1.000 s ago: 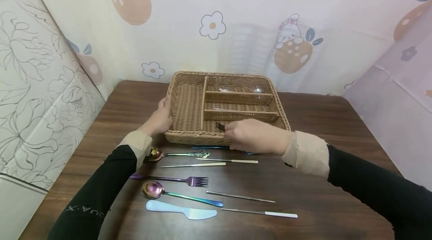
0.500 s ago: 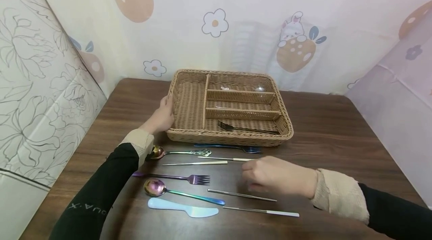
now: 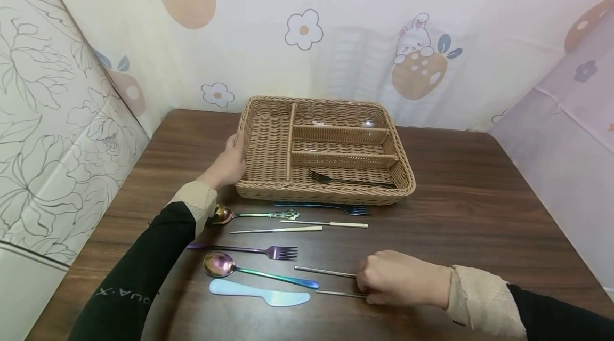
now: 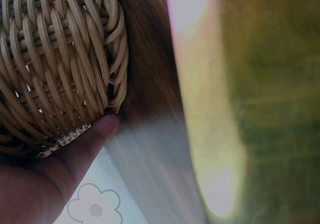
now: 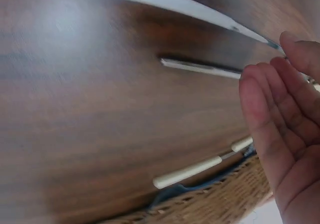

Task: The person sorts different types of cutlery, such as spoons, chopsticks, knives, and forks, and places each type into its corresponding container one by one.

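My left hand [image 3: 229, 164] grips the left side of a divided wicker basket [image 3: 398, 133]; in the left wrist view its thumb [image 4: 95, 139] lies along the woven wall [image 4: 55, 54], other fingers hidden. At the front right, my right hand [image 3: 403, 278] is low over two chopsticks. In the right wrist view its thumb and fingertips [image 5: 277, 64] close around the metal part of a white-handled chopstick [image 5: 200, 13]. Beside it lies a plain metal chopstick [image 3: 321, 271], its right end covered by the hand in the head view. A black fork [image 3: 352, 180] rests in the front compartment.
Before the basket lie a blue fork [image 3: 331, 205], an ornate spoon [image 3: 254, 215], two cream-handled chopsticks [image 3: 292, 229], a purple fork [image 3: 249, 250], a rainbow spoon [image 3: 264, 274] and a pale blue knife [image 3: 259, 291]. A patterned curtain [image 3: 259, 37] hangs behind.
My right hand has left the black fork in the front compartment and moved down and right to the chopsticks. The left hand stays on the basket.
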